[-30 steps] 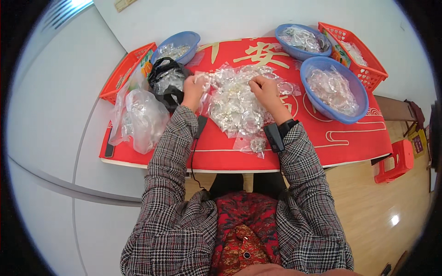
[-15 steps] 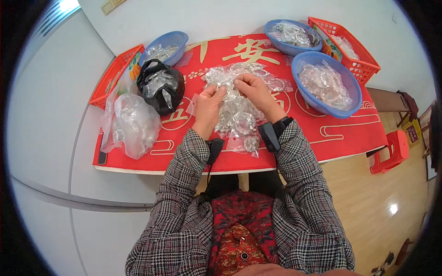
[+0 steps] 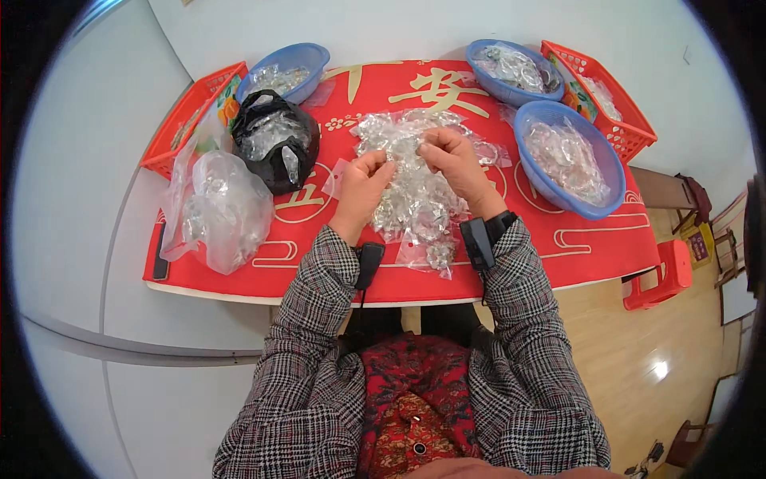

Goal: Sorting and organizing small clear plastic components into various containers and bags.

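Over a heap of small clear plastic bags with silvery, shiny contents, both my hands are raised close together. My left hand is closed in a pinch, thumb against fingers, at the heap's left side. On the other side my right hand also pinches, its fingertips pointing left. Whatever lies between the fingertips is too small and see-through to make out against the glittering heap. A bag with a silvery piece lies at the heap's near end, below my hands.
A red cloth covers the table. At left stand a white plastic bag, a black bag, a blue basin and a red basket. At right are a nearer blue basin, a farther one and another red basket.
My hands have drawn slightly apart, both still pinching. The whole view has shifted a little.
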Action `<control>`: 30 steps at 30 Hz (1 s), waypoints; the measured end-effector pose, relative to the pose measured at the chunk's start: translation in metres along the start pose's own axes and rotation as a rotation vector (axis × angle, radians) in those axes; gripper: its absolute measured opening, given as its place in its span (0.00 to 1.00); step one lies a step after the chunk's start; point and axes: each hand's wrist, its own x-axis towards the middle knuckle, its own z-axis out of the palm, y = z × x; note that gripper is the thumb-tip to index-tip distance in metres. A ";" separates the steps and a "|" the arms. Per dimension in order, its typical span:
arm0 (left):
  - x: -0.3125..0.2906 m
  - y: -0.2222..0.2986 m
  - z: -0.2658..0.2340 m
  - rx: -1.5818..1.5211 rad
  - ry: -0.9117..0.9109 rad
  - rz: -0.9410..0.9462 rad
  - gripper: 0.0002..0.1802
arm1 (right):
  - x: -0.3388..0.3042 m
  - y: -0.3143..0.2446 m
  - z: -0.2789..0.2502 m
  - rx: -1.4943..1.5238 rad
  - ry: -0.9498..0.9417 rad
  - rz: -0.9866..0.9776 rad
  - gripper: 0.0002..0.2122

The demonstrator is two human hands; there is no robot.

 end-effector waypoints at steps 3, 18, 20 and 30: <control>0.002 -0.006 -0.003 0.030 0.010 0.028 0.09 | -0.001 0.000 0.001 -0.077 0.011 -0.055 0.05; 0.009 0.006 -0.010 -0.230 0.148 -0.015 0.07 | -0.067 -0.157 0.104 -0.380 -0.280 -0.705 0.03; 0.007 0.002 -0.008 -0.260 0.131 -0.074 0.06 | -0.080 -0.163 0.123 -0.075 -0.407 -0.743 0.04; 0.008 -0.012 -0.010 -0.414 0.106 -0.049 0.06 | -0.081 -0.140 0.116 0.162 -0.457 -0.779 0.04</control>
